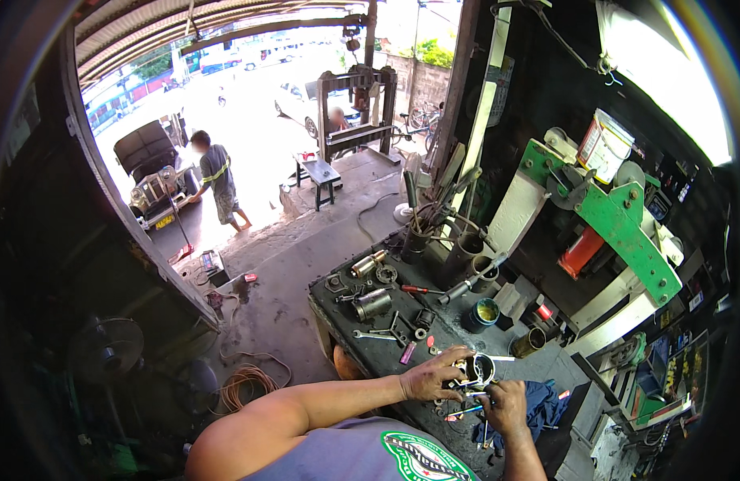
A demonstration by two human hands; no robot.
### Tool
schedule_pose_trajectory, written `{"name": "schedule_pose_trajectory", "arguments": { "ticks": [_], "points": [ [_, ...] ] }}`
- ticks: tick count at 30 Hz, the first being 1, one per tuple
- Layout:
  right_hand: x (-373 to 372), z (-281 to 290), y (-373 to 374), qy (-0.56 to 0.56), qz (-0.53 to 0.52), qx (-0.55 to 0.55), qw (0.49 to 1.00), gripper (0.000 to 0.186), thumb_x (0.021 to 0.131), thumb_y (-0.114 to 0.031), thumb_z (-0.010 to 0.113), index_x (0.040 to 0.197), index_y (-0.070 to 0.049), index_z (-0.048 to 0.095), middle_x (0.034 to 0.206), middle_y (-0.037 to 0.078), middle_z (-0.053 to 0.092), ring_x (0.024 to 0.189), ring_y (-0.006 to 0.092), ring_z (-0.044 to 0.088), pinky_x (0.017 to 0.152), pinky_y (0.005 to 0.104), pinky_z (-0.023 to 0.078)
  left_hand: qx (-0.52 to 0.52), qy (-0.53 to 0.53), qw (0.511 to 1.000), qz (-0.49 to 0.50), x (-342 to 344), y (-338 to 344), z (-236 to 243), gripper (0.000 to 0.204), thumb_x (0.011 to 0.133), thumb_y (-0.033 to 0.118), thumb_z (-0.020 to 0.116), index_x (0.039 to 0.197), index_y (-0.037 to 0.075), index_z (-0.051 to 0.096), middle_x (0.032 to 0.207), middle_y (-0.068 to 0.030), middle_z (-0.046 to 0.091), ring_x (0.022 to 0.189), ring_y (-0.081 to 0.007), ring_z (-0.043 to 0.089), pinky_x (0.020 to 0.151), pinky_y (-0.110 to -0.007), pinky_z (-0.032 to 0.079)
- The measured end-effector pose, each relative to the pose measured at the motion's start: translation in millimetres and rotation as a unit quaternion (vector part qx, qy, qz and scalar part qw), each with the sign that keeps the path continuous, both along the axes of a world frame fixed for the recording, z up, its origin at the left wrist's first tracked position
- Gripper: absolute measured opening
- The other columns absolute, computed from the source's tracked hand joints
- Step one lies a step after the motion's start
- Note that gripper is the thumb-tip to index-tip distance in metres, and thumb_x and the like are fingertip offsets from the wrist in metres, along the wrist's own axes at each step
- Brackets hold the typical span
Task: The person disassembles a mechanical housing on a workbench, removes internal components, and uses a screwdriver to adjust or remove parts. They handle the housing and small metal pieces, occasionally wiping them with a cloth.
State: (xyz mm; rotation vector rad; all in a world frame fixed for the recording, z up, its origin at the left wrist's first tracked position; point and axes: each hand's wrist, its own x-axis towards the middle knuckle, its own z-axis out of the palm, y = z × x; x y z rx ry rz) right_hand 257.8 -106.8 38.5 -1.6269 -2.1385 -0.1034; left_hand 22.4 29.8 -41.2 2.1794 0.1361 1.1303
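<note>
Over the near right part of the dark workbench (pixel 350 327), my left hand (pixel 432 375) grips a round, hollow metal housing (pixel 484 369) from its left side. The housing's open end faces up. At its lower right edge, my right hand (pixel 506 407) is closed, fingers curled against the part. Whatever lies between the right fingertips is too small to make out. A crumpled dark blue cloth (pixel 548 407) lies just right of my right hand. Small loose parts and slim tools are scattered beneath both hands.
Farther along the bench are a metal cylinder (pixel 373 305), a wrench (pixel 373 335), a red-handled screwdriver (pixel 418 289) and a blue can (pixel 481 314). A green-and-white press frame (pixel 618 228) stands right. A person (pixel 218 180) is outside by an open-hooded vehicle (pixel 149 180). Coiled cord (pixel 246 388) lies left.
</note>
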Motion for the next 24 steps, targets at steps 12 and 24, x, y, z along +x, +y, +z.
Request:
{"name": "schedule_pose_trajectory", "arguments": {
  "ticks": [12, 24],
  "points": [
    [-8.4, -6.1, 9.3, 0.066, -0.049, -0.123, 0.989, 0.019, 0.087, -0.026, 0.088, 0.098, -0.012, 0.081, 0.091, 0.009, 0.073, 0.092, 0.0361, 0.069, 0.086, 0.0498, 0.046, -0.006, 0.003, 1.000, 0.010, -1.4, -5.4, 6.1, 0.045, 0.090, 0.029, 0.093, 0.125, 0.007, 0.075, 0.167, -0.0245, 0.048, 0.157, -0.0503, 0.043, 0.131, -0.060, 0.035],
    [-28.3, 64.6, 0.1, -0.171, -0.007, 0.018, 0.985, 0.028, 0.084, -0.036, 0.089, 0.080, -0.013, 0.075, 0.078, 0.005, 0.063, 0.084, 0.0281, 0.062, 0.089, 0.0486, 0.044, -0.016, 0.026, 0.999, 0.032, 0.0, -7.6, -2.2, 0.050, 0.090, 0.038, 0.092, 0.119, 0.005, 0.068, 0.170, -0.0305, 0.043, 0.162, -0.0521, 0.036, 0.134, -0.059, 0.032]
  ]
}}
